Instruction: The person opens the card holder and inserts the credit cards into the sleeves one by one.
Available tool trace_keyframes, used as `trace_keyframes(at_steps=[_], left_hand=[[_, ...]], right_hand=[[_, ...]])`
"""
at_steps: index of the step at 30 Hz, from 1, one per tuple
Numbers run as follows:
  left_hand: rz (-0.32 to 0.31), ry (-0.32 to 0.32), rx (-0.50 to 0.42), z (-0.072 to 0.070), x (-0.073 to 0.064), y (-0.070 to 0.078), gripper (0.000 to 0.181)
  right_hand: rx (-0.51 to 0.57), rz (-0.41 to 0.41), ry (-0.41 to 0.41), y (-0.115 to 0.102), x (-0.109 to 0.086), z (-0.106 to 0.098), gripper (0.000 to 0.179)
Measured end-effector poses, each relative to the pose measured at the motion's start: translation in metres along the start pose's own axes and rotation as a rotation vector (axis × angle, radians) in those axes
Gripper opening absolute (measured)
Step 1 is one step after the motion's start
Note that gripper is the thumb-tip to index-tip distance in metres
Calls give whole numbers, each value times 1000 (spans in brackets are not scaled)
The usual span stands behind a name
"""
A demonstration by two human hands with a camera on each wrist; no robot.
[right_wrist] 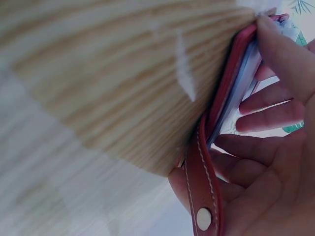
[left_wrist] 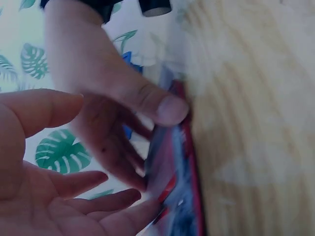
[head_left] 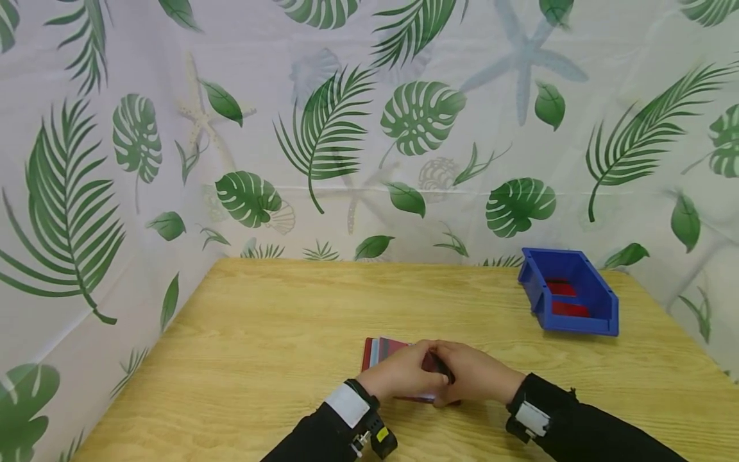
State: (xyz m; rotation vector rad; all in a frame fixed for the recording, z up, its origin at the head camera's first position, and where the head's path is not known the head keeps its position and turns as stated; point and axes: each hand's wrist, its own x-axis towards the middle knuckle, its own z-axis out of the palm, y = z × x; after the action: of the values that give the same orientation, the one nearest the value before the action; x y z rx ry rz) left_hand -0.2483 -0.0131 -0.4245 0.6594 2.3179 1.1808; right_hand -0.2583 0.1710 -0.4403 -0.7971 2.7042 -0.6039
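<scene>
While the red case lies on the table before you, your left hand arches over it, thumb and fingers apart; your right hand grips it between thumb and fingers; farther right stands a blue bin with red pieces inside.

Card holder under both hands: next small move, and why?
Probably have the left hand steady the card holder: that hand's fingers look loosely extended close by, contact hard to judge, while the right hand has its thumb on the red edge. That may stop sliding on the table.
</scene>
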Motion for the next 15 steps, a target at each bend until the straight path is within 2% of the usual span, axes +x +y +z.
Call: trace_keyframes(at_steps=[4,7,9,11,15], left_hand=[[3,90,32,-12,-6,-4,52],[12,175,154,-25,-12,-10,49],[3,205,214,-35,-17,-16,49],[-15,210,232,-45,-22,-24,50],[-64,185,204,-56,-30,-38,57]], right_hand=[[-9,55,-28,-2,1,3,94],[-28,98,-38,-4,0,2,94],[-36,110,-40,-5,0,1,94],[-36,113,-41,-6,0,0,93],[-24,121,-45,-6,0,-1,91]])
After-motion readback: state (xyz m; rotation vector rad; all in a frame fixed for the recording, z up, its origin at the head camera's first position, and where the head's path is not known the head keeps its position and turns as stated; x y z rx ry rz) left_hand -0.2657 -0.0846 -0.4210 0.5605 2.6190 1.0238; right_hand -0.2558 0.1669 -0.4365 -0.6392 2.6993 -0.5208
